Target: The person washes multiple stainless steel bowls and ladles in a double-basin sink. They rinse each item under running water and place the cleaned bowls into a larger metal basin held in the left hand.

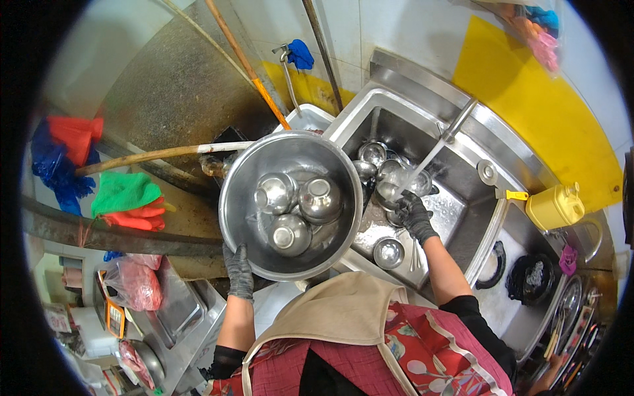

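My left hand (239,271), in a dark glove, grips the lower left rim of a large stainless steel basin (233,168). Inside the basin several small metal bowls (290,235) lie upside down. My right hand (415,216), gloved alike, is in the steel sink (455,198), its fingers on a metal bowl (386,192) under the water running from the faucet (458,121). More metal bowls (372,153) are heaped behind it. Nearer to me, one bowl (389,253) sits upright on the sink floor beside some thin metal utensils (415,255).
A second sink basin (500,302) to the right holds black items. On the ledge stand a yellow jug (554,207) and a sink strainer (487,172). Wooden poles (242,54) lean at the upper left. Rubber gloves (131,198) hang at left. Another person's hand (552,371) shows at lower right.
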{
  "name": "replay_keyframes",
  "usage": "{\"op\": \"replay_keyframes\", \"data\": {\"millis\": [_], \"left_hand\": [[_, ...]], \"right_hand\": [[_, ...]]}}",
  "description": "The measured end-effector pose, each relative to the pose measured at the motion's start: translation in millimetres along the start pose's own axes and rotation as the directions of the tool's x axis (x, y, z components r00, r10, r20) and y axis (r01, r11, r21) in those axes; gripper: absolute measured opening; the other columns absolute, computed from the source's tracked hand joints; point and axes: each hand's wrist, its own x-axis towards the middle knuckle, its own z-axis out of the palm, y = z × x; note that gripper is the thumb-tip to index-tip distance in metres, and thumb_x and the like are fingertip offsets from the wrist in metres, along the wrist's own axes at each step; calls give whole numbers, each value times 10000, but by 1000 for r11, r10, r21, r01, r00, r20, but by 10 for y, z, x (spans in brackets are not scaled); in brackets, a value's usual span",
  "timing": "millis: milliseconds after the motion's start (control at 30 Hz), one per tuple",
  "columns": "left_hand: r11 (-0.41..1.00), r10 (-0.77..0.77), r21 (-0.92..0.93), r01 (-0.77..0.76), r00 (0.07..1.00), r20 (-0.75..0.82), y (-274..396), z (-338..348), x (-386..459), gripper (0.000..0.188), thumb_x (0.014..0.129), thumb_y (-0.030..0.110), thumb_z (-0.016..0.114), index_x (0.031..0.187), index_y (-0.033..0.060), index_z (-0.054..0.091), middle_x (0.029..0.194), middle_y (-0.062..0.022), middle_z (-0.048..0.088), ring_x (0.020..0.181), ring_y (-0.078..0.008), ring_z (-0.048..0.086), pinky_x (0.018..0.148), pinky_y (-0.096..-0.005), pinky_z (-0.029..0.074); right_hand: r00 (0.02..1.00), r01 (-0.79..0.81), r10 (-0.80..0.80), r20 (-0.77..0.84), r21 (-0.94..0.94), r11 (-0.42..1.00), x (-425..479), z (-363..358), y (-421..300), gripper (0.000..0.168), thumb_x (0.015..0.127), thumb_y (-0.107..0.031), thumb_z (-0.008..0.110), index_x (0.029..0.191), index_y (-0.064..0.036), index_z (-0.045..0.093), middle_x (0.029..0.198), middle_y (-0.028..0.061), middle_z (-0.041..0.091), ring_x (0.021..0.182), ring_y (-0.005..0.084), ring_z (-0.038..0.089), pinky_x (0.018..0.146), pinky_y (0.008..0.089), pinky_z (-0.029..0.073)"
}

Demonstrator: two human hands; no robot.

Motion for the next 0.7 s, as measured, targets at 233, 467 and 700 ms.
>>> {"op": "replay_keyframes", "data": {"millis": [233, 467, 700], "left_hand": [[1000, -13, 5, 14, 1000, -13, 11, 15, 10, 487, 755, 74, 577, 1213, 7, 426, 1120, -101, 514, 980, -211, 479, 883, -318, 371], [1000, 6, -19, -6, 1000, -5, 65, 46, -13, 497, 756, 55, 561, 1229, 3, 418, 1140, -100, 507, 1004, -212, 471, 911, -309, 352], [996, -26, -81, 28, 1000, 17, 108, 53, -34, 512, 769, 30, 530, 1261, -1, 388, 1190, -106, 477, 1049, -217, 455, 935, -298, 333]], "right_hand": [[996, -2, 15, -91, 149, 989, 41, -26, -11, 340, 798, -16, 538, 1124, -51, 448, 726, 24, 515, 560, 106, 507, 476, 242, 435], [804, -357, 541, 248, 928, 105, 135, -129, -449, 262, 824, -208, 553, 1068, -118, 522, 950, 72, 586, 784, 230, 591, 660, 395, 518], [803, -391, 466, 370, 919, -56, 66, -182, -294, 347, 821, -247, 552, 1132, -96, 522, 1062, 74, 578, 955, 239, 556, 828, 385, 470]]}}
